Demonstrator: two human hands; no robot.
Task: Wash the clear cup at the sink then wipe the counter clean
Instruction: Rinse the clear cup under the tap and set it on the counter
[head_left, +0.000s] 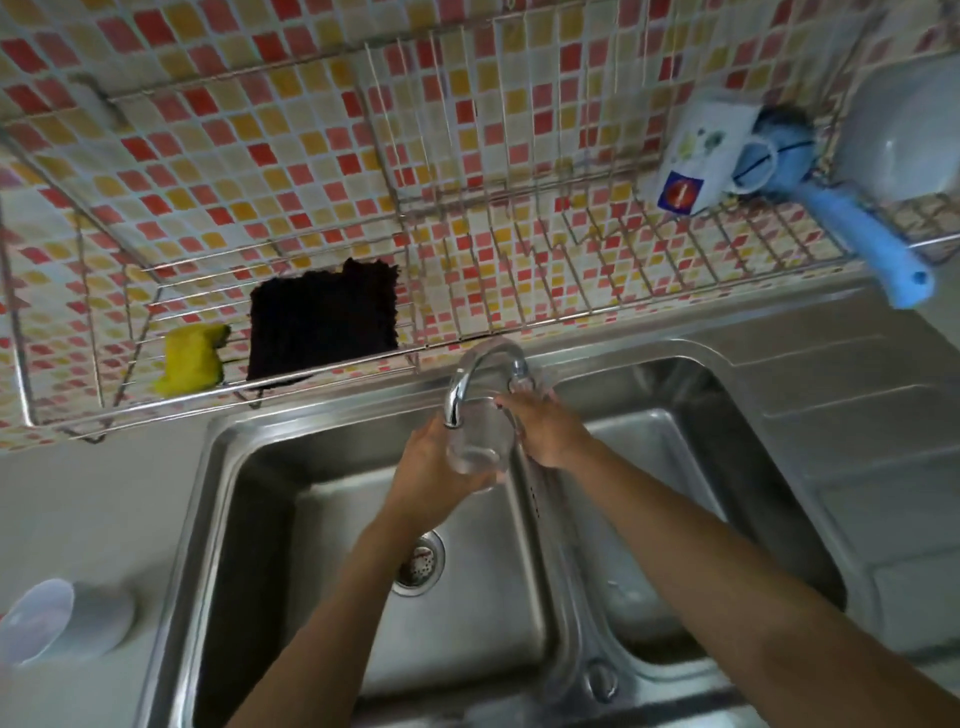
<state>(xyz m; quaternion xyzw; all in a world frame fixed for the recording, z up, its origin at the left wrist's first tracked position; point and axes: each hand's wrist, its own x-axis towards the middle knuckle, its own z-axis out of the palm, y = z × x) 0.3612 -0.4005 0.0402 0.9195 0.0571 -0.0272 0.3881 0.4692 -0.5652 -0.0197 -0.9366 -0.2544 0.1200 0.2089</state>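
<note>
The clear glass cup (475, 449) is right under the curved chrome faucet (470, 374), over the left basin of the stainless steel double sink (249, 467). My left hand (426, 478) wraps around it from below. The right hand (545, 434) touches its right side, fingers at the rim; can't tell if it's gripping. A yellow sponge (189, 358) and a black cloth (322, 322) sit in the wire rack (156, 399) behind.

The clear glass cup (475, 449) was under the curved chrome faucet (460, 384), over the left basin of the steel double sink (244, 519). Behind, a wire wall rack (130, 406) held a yellow sponge (189, 358) left of a black square cloth (322, 317).
</note>
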